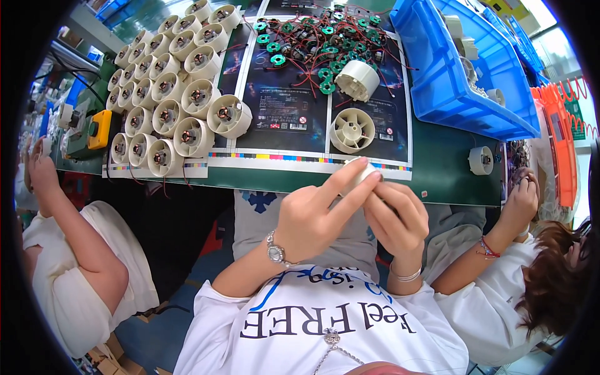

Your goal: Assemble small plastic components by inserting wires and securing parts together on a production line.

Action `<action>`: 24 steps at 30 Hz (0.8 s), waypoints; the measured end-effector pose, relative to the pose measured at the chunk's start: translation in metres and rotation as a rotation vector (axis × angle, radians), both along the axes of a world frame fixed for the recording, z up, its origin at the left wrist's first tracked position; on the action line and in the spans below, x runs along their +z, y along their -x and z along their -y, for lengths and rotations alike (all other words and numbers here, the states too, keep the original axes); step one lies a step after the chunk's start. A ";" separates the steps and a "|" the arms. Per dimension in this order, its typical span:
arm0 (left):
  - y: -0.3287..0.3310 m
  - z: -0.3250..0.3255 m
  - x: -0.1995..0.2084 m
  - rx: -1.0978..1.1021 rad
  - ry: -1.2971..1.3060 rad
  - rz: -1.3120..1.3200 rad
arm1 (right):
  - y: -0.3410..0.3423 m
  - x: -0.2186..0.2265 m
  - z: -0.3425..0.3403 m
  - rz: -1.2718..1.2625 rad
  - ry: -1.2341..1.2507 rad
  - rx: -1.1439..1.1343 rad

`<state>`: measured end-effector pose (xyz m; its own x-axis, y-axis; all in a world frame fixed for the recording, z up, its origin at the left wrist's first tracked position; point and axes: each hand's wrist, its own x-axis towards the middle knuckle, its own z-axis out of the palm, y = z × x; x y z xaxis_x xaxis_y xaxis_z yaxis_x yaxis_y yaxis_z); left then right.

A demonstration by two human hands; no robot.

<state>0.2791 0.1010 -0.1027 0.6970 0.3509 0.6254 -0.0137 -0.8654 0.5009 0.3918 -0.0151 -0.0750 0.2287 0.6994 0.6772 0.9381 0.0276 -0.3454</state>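
Note:
My left hand (309, 215) and my right hand (398, 219) meet in front of the table's near edge. Between their fingertips they hold a small cream plastic piece (367, 174), mostly covered by the fingers. Just beyond it stands a round cream fan housing (352, 131), its open end up and vanes showing inside. Behind that, another cream housing (357, 80) lies tipped beside a heap of small motors with green circuit boards (325, 40) and red wires.
Rows of cream housings with copper-wound motors (169, 87) fill the table's left side. At the right stands a blue bin (462, 94) holding cream parts; a single housing (480, 160) sits near the right edge. Co-workers' arms (81, 231) (500, 231) are on both sides.

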 end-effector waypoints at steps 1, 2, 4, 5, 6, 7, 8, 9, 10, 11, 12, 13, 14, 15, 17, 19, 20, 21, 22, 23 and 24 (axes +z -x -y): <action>0.004 -0.007 -0.004 0.031 -0.019 0.014 | -0.003 -0.003 0.001 0.043 -0.035 -0.026; 0.008 -0.013 -0.007 0.063 -0.040 0.027 | -0.009 -0.006 0.003 0.085 -0.071 -0.051; 0.027 -0.027 0.000 0.206 -0.056 -0.001 | -0.034 -0.003 0.018 0.116 -0.007 -0.349; 0.038 -0.035 -0.001 0.281 -0.156 0.013 | -0.046 0.001 0.025 0.068 -0.008 -0.473; 0.052 -0.046 -0.002 0.355 -0.256 0.027 | -0.058 0.003 0.032 0.019 -0.009 -0.597; 0.066 -0.052 -0.003 0.436 -0.301 -0.009 | -0.073 -0.004 0.043 0.024 -0.004 -0.654; 0.081 -0.061 -0.002 0.504 -0.289 0.002 | -0.083 -0.007 0.050 0.016 -0.007 -0.644; 0.094 -0.068 -0.002 0.571 -0.277 0.014 | -0.093 -0.011 0.055 0.103 0.051 -0.702; 0.108 -0.072 -0.007 0.661 -0.196 0.008 | -0.100 -0.015 0.060 0.189 0.109 -0.760; 0.118 -0.080 -0.003 0.706 -0.238 -0.022 | -0.106 -0.018 0.065 0.276 0.171 -0.816; 0.126 -0.088 0.001 0.750 -0.280 -0.053 | -0.111 -0.020 0.070 0.363 0.234 -0.870; 0.132 -0.095 0.002 0.759 -0.289 -0.062 | -0.117 -0.022 0.073 0.352 0.231 -0.859; 0.138 -0.102 -0.001 0.763 -0.220 -0.047 | -0.123 -0.022 0.076 0.293 0.255 -0.850; 0.144 -0.109 -0.005 0.764 -0.152 -0.030 | -0.127 -0.022 0.080 0.233 0.280 -0.841; 0.154 -0.121 -0.009 0.763 -0.017 0.006 | -0.129 -0.020 0.084 0.116 0.327 -0.823; 0.157 -0.130 -0.013 0.754 -0.006 0.006 | -0.130 -0.019 0.086 0.087 0.320 -0.791; 0.158 -0.134 -0.014 0.737 0.012 0.007 | -0.129 -0.019 0.088 0.063 0.318 -0.767; 0.159 -0.138 -0.015 0.719 0.030 0.009 | -0.128 -0.018 0.089 0.040 0.316 -0.744; 0.160 -0.142 -0.013 0.700 0.048 0.011 | -0.127 -0.017 0.089 0.017 0.314 -0.721; 0.159 -0.144 -0.013 0.702 0.044 0.013 | -0.124 -0.014 0.088 0.017 0.310 -0.719; 0.158 -0.147 -0.012 0.711 0.049 0.013 | -0.120 -0.011 0.087 -0.002 0.277 -0.725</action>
<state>0.1216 0.2478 -0.1144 0.2819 0.7455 0.6040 0.5397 -0.6437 0.5426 0.5120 -0.1026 -0.0864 0.6946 0.5186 0.4986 0.6885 -0.6802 -0.2516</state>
